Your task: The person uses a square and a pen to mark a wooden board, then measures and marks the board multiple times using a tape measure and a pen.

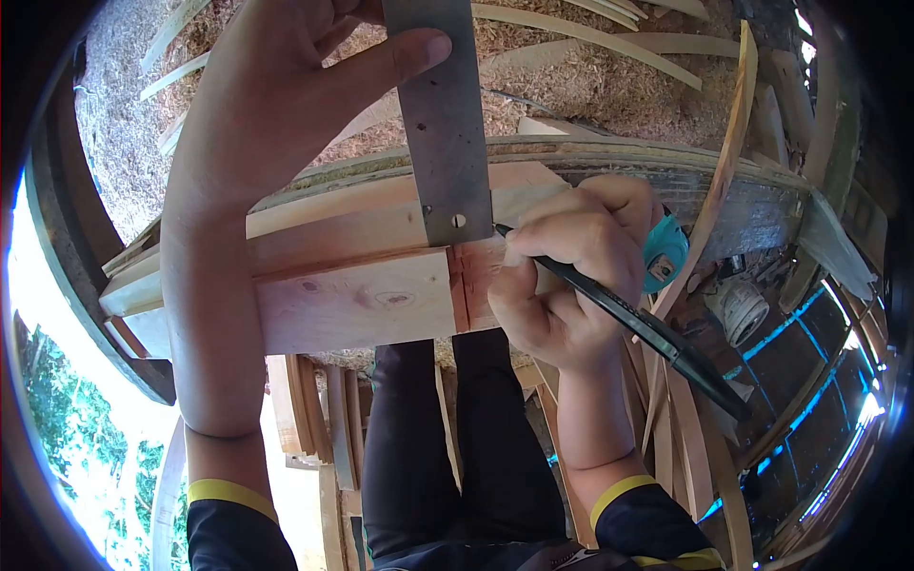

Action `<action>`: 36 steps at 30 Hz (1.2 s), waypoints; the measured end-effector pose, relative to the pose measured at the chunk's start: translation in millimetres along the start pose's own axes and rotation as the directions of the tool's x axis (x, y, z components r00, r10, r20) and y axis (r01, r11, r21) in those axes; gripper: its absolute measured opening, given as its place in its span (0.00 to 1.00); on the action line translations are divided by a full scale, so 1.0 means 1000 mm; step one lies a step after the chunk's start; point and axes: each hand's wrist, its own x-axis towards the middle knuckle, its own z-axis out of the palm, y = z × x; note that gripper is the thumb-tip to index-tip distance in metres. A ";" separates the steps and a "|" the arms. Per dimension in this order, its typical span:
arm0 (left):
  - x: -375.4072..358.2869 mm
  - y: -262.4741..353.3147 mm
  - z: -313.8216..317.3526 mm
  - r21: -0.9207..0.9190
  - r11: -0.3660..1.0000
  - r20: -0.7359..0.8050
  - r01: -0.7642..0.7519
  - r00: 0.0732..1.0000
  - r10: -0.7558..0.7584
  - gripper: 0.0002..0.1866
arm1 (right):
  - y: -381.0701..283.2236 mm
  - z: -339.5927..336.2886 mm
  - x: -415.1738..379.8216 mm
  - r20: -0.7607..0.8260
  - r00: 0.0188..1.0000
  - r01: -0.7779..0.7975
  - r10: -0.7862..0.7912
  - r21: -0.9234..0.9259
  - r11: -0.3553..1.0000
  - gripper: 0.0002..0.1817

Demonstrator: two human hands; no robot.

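Observation:
At the top, my left hand [309, 81] grips a flat steel ruler [444, 124], its thumb along the face and its other fingers partly out of view. The ruler's lower end, with a small round hole, lies on a pale wooden plank [333, 228]. My right hand [581, 271] is closed around a black pen [638, 328]. The pen's tip is at the ruler's right edge, near the hole. Against the near side of the plank sits a knotted wooden block [357, 300], with a darker reddish end at its right.
A thick weathered beam [695, 195] runs behind the plank. Shavings and thin wooden strips [590, 43] cover the ground at the back. At the right are a teal round object [665, 249], a whitish container [738, 309] and a long curved strip [724, 162]. More boards [300, 409] stand below.

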 end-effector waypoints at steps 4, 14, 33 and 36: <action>0.003 -0.004 -0.004 -0.074 0.995 0.032 -0.064 0.997 0.066 0.31 | -0.002 -0.002 0.002 0.033 0.999 -0.010 0.010 0.005 1.000 0.09; 0.007 -0.002 -0.012 -0.323 0.940 0.057 0.113 0.993 -0.100 0.29 | 0.001 0.003 -0.010 -0.191 0.981 -0.028 0.037 0.049 0.998 0.09; -0.144 0.068 0.041 -0.073 0.991 -0.166 0.113 0.978 -0.124 0.38 | -0.059 -0.046 -0.110 -0.049 0.841 -0.460 0.540 0.460 0.759 0.03; -0.143 0.045 0.049 0.077 0.992 -0.149 0.102 0.985 -0.090 0.42 | -0.064 -0.036 -0.129 0.024 0.831 -0.503 0.556 0.457 0.733 0.05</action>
